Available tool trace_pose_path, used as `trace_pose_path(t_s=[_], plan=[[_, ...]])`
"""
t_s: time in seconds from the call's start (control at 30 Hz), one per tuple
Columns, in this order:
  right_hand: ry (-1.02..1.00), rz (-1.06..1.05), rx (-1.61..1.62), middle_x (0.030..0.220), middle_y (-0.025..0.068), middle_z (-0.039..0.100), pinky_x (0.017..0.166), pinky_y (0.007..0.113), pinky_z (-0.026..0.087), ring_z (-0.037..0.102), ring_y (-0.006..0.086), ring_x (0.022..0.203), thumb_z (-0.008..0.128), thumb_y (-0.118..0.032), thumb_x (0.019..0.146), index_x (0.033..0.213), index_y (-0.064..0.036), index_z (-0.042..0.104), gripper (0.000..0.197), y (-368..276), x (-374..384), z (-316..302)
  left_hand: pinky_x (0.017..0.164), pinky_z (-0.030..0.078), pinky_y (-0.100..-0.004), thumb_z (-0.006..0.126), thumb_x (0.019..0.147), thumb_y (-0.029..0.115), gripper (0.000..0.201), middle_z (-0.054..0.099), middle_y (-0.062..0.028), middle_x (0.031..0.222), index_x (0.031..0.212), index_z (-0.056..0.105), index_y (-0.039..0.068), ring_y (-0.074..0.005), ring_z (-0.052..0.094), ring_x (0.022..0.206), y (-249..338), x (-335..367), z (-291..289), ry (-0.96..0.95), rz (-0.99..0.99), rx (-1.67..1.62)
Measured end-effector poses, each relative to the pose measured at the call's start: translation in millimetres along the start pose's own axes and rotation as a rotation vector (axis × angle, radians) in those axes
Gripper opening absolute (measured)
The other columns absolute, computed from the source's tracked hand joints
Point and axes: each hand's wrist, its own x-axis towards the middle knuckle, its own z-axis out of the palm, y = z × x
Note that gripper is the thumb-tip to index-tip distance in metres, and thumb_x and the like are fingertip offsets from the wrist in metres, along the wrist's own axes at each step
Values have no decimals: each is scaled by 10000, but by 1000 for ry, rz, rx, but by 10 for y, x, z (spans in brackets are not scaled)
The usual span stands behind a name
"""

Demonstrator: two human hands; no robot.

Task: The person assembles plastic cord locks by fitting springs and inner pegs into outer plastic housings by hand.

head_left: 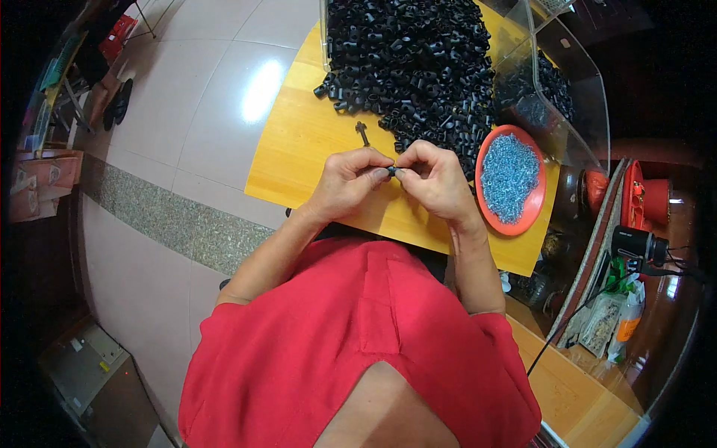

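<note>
Above the near part of the yellow table (287,160), my left hand (346,181) and my right hand (435,184) meet fingertip to fingertip. Both pinch one small black plastic fitting (391,171), mostly covered by the thumbs and fingers. Just beyond my left fingers lies a small dark tool with a cross-shaped end (362,133). A large heap of short black tubular fittings (411,67) spreads over the far side of the table. To the right of my right hand, a red oval plate (529,215) bears a mound of tiny shiny bluish-silver pieces (509,178), too small to make out singly.
A clear plastic bin (590,112) with more black fittings stands behind the plate. Farther right, a black device with cables (635,245) sits near a shelf holding bags. Tiled floor (216,97) runs along the left, with a person's foot in a dark shoe (119,104) at the far left.
</note>
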Motion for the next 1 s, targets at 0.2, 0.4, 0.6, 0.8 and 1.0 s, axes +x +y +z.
trace_pose_path(t_s=[0.2, 0.4, 0.6, 0.8, 1.0], plan=[[-87, -10, -138, 650, -21, 520, 505, 180, 356, 434, 16, 592, 578, -20, 738, 748, 11, 558, 38, -4, 78, -68, 609, 431, -199, 565, 786, -27, 97, 592, -21, 771, 871, 611, -23, -69, 520, 688, -2, 29, 5, -8, 44, 136], [-206, 51, 16, 671, 26, 561, 526, 213, 421, 530, 77, 601, 587, -13, 733, 767, 14, 566, 49, -11, 107, -148, 640, 447, -213, 571, 782, -13, 95, 606, -37, 783, 867, 608, -32, -83, 544, 716, 50, 17, -33, -51, -33, 62], [-340, 167, 457, 712, 45, 577, 565, 236, 479, 574, 115, 620, 606, 9, 739, 817, 20, 559, 92, 159, 98, -162, 646, 450, -218, 571, 773, -25, 103, 608, -45, 776, 869, 608, -32, -91, 553, 721, 36, 10, -26, -57, -2, 95], [-364, 110, 414, 710, 48, 570, 568, 230, 499, 589, 119, 619, 607, -1, 759, 806, 2, 518, 100, 152, 133, -97, 612, 454, -235, 580, 767, 20, 87, 613, -69, 728, 838, 616, -14, -99, 567, 680, -5, 41, -12, -18, 39, 83], [-245, 159, 430, 708, 48, 564, 567, 223, 492, 583, 111, 626, 594, -11, 777, 811, 3, 515, 87, 79, 72, -71, 610, 457, -230, 574, 803, 44, 127, 619, -59, 764, 912, 611, -9, -98, 559, 675, 1, 36, -4, 9, 2, 86]])
